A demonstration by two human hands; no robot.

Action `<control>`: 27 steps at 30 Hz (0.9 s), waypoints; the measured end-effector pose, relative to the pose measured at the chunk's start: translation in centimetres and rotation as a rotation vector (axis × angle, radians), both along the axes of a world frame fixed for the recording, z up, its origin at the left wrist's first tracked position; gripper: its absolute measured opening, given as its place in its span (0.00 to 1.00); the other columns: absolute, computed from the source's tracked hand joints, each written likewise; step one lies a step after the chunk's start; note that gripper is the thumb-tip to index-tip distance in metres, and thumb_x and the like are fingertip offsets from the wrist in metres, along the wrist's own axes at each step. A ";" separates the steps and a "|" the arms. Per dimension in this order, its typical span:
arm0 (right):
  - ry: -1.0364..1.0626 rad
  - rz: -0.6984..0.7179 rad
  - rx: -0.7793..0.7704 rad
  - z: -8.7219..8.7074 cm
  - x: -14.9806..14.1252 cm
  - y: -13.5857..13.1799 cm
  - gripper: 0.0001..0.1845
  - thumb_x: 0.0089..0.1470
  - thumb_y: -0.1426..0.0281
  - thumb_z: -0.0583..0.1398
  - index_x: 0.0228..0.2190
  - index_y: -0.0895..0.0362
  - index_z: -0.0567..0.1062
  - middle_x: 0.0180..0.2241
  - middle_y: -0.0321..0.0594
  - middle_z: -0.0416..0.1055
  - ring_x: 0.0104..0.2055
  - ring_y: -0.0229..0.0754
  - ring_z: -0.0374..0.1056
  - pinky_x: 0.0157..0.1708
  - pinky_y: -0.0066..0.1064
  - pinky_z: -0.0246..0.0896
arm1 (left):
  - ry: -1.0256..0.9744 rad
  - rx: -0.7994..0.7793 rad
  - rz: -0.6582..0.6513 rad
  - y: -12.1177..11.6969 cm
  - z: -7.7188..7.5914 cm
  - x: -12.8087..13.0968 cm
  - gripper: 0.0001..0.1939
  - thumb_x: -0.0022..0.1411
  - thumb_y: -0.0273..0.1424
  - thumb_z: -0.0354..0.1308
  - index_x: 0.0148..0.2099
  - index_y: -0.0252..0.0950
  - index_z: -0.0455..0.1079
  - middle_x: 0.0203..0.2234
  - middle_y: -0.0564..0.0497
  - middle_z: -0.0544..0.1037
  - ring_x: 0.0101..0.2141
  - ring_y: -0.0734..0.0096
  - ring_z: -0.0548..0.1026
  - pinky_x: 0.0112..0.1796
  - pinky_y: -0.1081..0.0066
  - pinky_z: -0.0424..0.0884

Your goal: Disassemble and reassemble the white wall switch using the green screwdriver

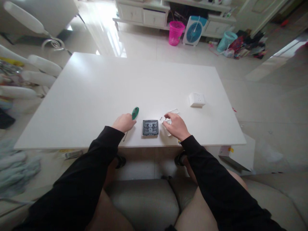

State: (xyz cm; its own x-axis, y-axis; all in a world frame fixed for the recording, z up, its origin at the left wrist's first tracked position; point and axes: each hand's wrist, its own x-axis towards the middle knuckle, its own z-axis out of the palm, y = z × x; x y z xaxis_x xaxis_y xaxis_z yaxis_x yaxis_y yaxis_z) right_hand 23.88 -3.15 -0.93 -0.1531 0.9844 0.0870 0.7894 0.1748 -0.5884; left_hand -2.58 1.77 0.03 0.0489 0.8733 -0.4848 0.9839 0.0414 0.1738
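My left hand (124,122) is closed around a green-handled screwdriver (135,113); its handle sticks out past my fingers and its thin shaft points back toward the table's near edge. A dark grey socket module (150,127) lies flat between my hands. My right hand (175,125) rests just right of it, fingers curled down onto a white cover plate (173,112) and small white parts. A tiny screw (161,118) lies beside those parts.
A complete white wall socket (196,99) sits further right on the white table (101,89). White chairs (36,69) stand at the left. A pink basket (176,32), a blue fan (194,30) and a teal basket (226,40) are on the floor beyond.
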 end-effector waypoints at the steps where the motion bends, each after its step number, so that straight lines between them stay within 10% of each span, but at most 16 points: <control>1: 0.058 -0.015 -0.009 0.2 -0.1 0.0 0.07 0.57 0.71 0.60 0.39 0.56 0.75 0.40 0.44 0.78 0.45 0.48 0.73 0.50 0.41 0.67 | -0.039 0.064 0.026 0.0 0.5 0.1 0.17 0.65 0.34 0.53 0.48 0.30 0.77 0.34 0.35 0.83 0.43 0.48 0.82 0.45 0.59 0.74; 7: 0.667 -0.082 -0.125 1.7 -1.1 0.6 0.18 0.59 0.55 0.64 0.45 0.54 0.74 0.44 0.44 0.78 0.42 0.44 0.76 0.42 0.38 0.74 | -0.574 0.489 -0.009 -0.9 2.9 2.6 0.11 0.69 0.32 0.51 0.46 0.34 0.73 0.30 0.48 0.78 0.31 0.65 0.76 0.37 0.66 0.72; 13: 1.034 0.002 -0.198 2.6 -2.3 1.2 0.29 0.54 0.44 0.67 0.46 0.51 0.71 0.47 0.41 0.76 0.45 0.44 0.77 0.47 0.41 0.79 | -0.765 0.567 -0.309 -2.4 3.4 5.8 0.17 0.73 0.33 0.50 0.55 0.36 0.76 0.33 0.49 0.76 0.33 0.69 0.74 0.38 0.69 0.71; 20: 0.945 -0.142 0.086 2.5 -0.8 2.2 0.23 0.62 0.46 0.60 0.45 0.50 0.67 0.44 0.39 0.71 0.45 0.43 0.74 0.43 0.42 0.80 | -0.937 0.587 -0.261 -2.5 3.1 6.0 0.21 0.74 0.37 0.52 0.64 0.37 0.70 0.46 0.46 0.81 0.42 0.68 0.78 0.44 0.67 0.75; 27: 0.629 -0.204 0.310 3.1 1.6 1.7 0.16 0.66 0.56 0.58 0.49 0.49 0.64 0.44 0.41 0.70 0.43 0.44 0.73 0.39 0.40 0.79 | -0.918 0.667 -0.040 -2.0 2.7 5.3 0.12 0.68 0.26 0.54 0.52 0.35 0.71 0.43 0.46 0.79 0.39 0.71 0.76 0.37 0.71 0.74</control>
